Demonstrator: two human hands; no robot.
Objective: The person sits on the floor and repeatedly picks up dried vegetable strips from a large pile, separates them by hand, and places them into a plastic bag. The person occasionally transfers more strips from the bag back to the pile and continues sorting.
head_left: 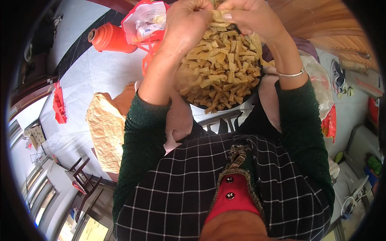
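My left hand (188,25) and my right hand (254,18) meet at the top of the head view. Both have their fingers pinched on one soft, yellowish strip (219,17), stretched or folded between the thumbs. Under it spreads a heap of short, knotted yellow-brown strips (225,66) in a dark, round, shallow container (231,107), whose rim shows only along the near side. A longer loose strip (256,44) hangs by my right wrist, which wears a silver bangle (291,74). The far ends of my fingers are partly cut off by the frame.
Left of the heap stand a red and white bag (132,20) with clear plastic packaging inside and an orange-red flask-like container (112,38). Crumpled brown paper (105,130) lies beside my left arm. A clear plastic bag (315,84) and a shoe (337,76) are at the right.
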